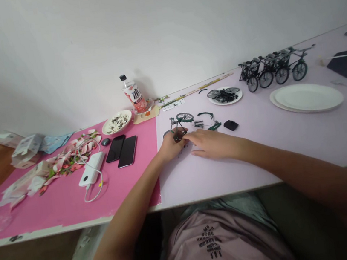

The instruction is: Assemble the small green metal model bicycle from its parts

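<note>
A dark green model bicycle (185,117), partly hidden by my fingers, is held just above the pale table. My left hand (172,145) is closed around its lower frame. The fingertips of my right hand (214,142) are pinched at the same spot; any small part between them is hidden. Behind my right hand lie loose bicycle parts: a curved dark piece (205,114), a small bracket (198,124) and a green frame piece (215,126). Right of them sits a small black block (231,125).
A plate of black parts and wheels (237,96) stands behind, with a row of finished model bicycles (273,70) and stacked white plates (309,97) to the right. On the pink left side are phones (127,151), a power bank (91,169), petals (68,160) and a bottle (134,94).
</note>
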### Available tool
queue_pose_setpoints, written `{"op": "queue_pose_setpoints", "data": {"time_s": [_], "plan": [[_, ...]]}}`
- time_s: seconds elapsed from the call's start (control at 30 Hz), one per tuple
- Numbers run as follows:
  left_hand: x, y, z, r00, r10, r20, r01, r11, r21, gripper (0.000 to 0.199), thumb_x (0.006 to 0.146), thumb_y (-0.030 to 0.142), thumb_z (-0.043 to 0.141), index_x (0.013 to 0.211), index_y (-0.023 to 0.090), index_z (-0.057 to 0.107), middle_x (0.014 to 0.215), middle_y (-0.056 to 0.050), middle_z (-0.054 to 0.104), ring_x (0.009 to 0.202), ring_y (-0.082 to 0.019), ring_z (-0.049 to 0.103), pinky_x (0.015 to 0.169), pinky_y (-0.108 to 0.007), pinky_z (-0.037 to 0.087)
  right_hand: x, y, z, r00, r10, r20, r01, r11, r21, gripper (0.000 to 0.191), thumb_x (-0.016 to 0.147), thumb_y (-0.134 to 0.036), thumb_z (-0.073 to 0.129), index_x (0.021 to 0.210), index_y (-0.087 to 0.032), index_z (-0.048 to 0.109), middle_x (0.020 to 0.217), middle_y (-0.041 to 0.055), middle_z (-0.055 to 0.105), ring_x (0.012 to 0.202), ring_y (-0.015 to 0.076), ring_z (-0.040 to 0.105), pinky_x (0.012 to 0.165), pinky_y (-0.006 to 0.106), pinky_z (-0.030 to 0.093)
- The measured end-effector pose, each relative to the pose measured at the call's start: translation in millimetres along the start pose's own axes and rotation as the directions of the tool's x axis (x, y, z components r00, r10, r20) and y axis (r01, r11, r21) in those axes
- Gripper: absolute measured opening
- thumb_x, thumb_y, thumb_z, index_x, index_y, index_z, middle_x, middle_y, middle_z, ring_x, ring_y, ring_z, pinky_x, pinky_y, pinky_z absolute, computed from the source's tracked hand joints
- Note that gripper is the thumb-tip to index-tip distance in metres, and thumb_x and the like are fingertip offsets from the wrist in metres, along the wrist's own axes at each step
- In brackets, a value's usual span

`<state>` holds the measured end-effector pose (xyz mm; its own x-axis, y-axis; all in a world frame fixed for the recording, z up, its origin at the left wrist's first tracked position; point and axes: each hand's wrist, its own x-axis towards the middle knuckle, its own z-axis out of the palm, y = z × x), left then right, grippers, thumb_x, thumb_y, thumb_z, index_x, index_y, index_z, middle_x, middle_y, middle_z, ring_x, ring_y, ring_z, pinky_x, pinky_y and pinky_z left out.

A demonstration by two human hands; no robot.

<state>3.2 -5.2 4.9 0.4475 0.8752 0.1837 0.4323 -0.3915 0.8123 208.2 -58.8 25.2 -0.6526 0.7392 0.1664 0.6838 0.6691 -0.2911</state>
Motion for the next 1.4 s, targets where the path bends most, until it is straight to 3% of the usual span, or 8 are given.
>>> {"op": "queue_pose_setpoints", "data": {"time_s": [1.4], "plan": [[0.0, -3.2, 0.0, 1.000, 0.016, -0.009, -0.016, 0.999, 0.031, 0.033, 0.080, 0.018, 0.065, 0.113, 0.013, 0.066, 0.100, -0.008, 0.073, 0.088, -0.019, 0.068, 0.079, -0.029, 0.054, -0.1, 2.8, -1.0, 1.000, -0.014, -0.005, 0.014, 1.000, 0.012, 0.052, 0.099, -0.032, 0.063, 0.147, -0.014, 0.052, 0.137, 0.0212, 0.065, 0.126, 0.0368, 0.062, 0.105, 0.052, 0.051]]}}
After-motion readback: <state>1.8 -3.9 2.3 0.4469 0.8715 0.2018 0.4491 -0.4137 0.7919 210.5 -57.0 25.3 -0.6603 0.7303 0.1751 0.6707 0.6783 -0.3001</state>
